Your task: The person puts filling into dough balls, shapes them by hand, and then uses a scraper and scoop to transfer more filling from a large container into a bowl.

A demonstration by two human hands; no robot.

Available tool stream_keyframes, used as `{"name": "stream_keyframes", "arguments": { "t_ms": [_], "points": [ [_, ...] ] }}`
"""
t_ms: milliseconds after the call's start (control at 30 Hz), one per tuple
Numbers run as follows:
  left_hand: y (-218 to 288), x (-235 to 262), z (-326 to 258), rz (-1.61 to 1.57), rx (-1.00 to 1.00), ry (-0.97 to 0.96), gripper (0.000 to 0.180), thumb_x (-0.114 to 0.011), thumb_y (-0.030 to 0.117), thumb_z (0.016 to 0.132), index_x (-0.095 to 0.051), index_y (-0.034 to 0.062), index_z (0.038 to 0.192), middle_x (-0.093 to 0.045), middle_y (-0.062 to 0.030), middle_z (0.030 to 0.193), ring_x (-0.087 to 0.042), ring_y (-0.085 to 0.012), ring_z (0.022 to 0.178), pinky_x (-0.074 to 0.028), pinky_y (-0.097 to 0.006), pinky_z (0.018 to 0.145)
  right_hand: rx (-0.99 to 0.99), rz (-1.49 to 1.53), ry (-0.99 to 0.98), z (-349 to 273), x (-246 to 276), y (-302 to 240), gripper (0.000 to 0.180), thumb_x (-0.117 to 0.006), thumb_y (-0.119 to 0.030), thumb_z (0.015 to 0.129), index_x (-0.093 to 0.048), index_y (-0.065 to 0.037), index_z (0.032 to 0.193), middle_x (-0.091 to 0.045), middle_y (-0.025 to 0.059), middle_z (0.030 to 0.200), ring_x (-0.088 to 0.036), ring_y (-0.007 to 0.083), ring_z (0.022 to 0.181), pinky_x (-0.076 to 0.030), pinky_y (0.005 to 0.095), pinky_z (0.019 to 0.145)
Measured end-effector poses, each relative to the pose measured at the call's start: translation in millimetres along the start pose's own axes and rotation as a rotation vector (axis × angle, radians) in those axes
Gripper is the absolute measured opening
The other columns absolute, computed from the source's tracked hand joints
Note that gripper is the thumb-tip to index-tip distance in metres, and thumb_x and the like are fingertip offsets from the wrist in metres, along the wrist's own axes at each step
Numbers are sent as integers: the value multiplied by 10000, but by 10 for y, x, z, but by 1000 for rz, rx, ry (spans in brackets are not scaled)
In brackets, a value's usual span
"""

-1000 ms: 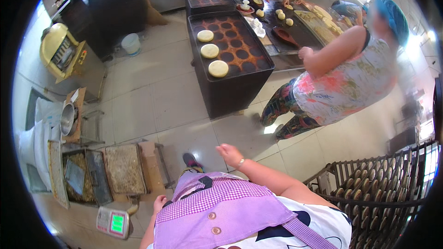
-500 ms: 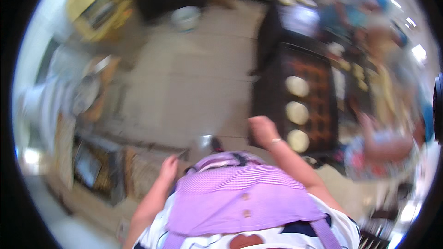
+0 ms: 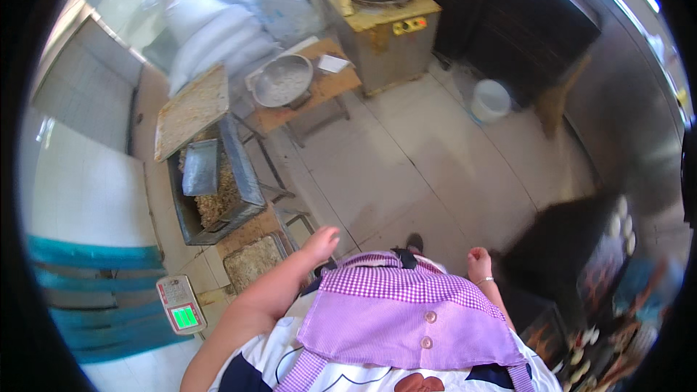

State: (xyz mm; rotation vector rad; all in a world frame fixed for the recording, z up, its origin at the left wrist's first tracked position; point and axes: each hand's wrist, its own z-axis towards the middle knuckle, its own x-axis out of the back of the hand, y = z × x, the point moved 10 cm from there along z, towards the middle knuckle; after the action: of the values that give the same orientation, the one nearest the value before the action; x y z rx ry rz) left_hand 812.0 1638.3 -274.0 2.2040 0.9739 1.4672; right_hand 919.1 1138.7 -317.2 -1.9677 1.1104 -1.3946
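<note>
My left hand (image 3: 321, 243) hangs in the air at the front of my body, fingers loosely bent with a small gap and nothing in them. Nearest to it is a flat tray of crumbly, pale stuff (image 3: 254, 265). Past that tray stands a metal bin (image 3: 252, 192) of brownish crumbs, with a metal scoop pan (image 3: 201, 167) lying on them. On the other side of my purple checked apron, my right hand (image 3: 479, 265) is curled closed and appears to hold nothing. A dark worktop (image 3: 559, 247) lies to the right of it, apart from the hand.
A metal bowl (image 3: 283, 81) sits on a wooden bench (image 3: 341, 80). Behind it are white sacks (image 3: 225, 36) and a yellow machine (image 3: 385, 14). A white bucket (image 3: 491, 100) stands on the tiled floor. A scale (image 3: 181, 305) is at the left; a blurred person (image 3: 650, 290) is at the right.
My view has swung left, bringing the bin, bowl and yellow machine nearer the middle. The tray of round dough pieces has gone to the right edge. Both hands remain without anything held.
</note>
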Motion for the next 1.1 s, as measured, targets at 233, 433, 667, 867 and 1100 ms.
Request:
{"name": "stream_keyframes", "arguments": {
  "t_ms": [233,433,667,867,1100],
  "points": [
    [-1525,171,-593,-295,618,266,348,-586,245,894,-613,46,1178,-604,-204,1196,-555,-379,1156,-447,-444,986,343,-155,-309,2111,-1344,-2404,130,-618,-97,891,-645,1,972,-648,45,787,-585,128,695,-496,282,665],
    [-2201,32,-135,-315,635,387,368,-587,256,880,-617,42,1178,-603,-225,1192,-560,-404,1132,-450,-470,971,323,-325,-602,2682,-3412,-3659,181,-612,-122,899,-655,11,1014,-674,61,839,-616,139,764,-513,293,708],
    [-2695,1260,1086,-407,698,322,334,-608,259,914,-619,48,1173,-630,-183,1164,-589,-360,1091,-473,-406,945,428,-546,-794,3063,-4885,-4176,307,-655,-240,869,-645,0,1060,-704,140,904,-670,248,884,-521,353,807],
    [-3016,2124,2551,-675,720,512,443,-675,260,898,-560,29,1258,-606,-146,1249,-592,-255,1115,-499,-368,906,520,-988,-516,4787,-5609,-4912,447,-613,-164,826,-544,-42,1250,-615,239,1168,-614,402,1056,-497,457,919],
    [-2793,2512,3819,-1136,962,632,631,-626,197,927,-303,77,1455,-461,-139,1417,-543,-257,1170,-517,-392,850,582,-1355,-443,5404,-6479,-5566,892,-704,-168,765,-205,-106,1502,-244,189,1527,-372,407,1343,-428,453,1048]
  ]
}}
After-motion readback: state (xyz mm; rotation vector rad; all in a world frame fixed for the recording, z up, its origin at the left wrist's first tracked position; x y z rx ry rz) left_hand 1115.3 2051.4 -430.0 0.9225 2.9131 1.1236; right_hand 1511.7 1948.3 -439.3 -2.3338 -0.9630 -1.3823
